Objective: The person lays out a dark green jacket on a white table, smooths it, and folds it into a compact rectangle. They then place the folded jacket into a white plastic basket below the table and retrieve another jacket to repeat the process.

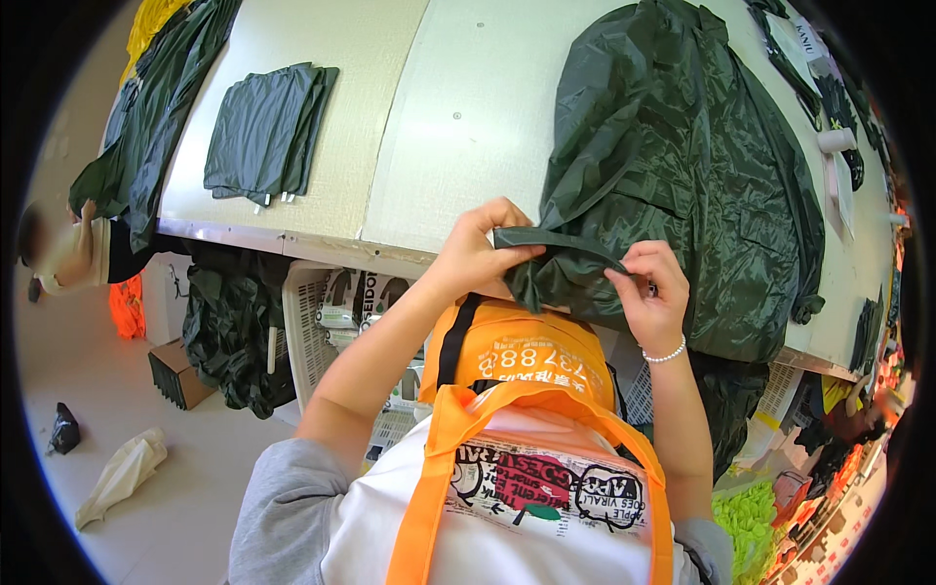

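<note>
Both hands pinch the dark green raincoat [673,166] at the table [468,117] edge — left hand [478,255] grips a folded strip, right hand [651,292] clamps the bunched hem. Risk: slick fabric slips, fold loosens — coat slides off.
</note>
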Tool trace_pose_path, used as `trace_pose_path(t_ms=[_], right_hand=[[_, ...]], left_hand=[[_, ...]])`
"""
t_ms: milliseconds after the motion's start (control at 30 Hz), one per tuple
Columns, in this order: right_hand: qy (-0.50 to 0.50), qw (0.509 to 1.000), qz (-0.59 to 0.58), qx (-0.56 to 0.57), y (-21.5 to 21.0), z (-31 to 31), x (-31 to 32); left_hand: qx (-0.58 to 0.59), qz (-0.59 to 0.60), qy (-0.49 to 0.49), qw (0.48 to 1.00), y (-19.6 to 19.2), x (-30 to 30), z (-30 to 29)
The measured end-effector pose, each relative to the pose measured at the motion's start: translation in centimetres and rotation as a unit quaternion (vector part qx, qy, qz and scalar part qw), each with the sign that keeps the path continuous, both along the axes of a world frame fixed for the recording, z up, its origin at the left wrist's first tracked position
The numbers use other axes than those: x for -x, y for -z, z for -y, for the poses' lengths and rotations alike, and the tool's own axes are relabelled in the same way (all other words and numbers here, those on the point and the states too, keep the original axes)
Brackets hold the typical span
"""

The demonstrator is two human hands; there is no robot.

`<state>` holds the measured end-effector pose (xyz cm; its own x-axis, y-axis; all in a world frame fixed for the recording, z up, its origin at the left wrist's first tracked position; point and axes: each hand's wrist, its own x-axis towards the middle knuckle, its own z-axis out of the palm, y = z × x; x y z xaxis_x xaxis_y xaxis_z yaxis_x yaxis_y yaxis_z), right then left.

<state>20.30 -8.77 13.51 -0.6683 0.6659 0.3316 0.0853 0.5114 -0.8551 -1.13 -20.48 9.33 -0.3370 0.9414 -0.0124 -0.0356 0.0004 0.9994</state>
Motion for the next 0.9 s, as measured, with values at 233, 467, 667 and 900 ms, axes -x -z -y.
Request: trace_pose_path(t_ms=[233,467,667,900], right_hand=[[-0.059,0.996,0.059,0.043,-1.2,0.5,1.9],[0.0,0.998,-0.06,-0.036,-0.1,0.9,1.5],[0.052,0.985,-0.142,-0.082,0.6,-0.2,0.7],[0.076,0.97,-0.142,0.183,-1.8,-1.1,2.9]], left_hand=[[-0.135,-0.427,-0.006,0.894,-4.6,-1.3,-0.4],[-0.174,-0.348,-0.103,0.915,-4.1,-0.9,0.0],[-0.155,-0.284,-0.041,0.945,-2.9,-1.4,0.9],[0.019,-0.063,0.015,0.998,-3.3,-4.9,-0.4]])
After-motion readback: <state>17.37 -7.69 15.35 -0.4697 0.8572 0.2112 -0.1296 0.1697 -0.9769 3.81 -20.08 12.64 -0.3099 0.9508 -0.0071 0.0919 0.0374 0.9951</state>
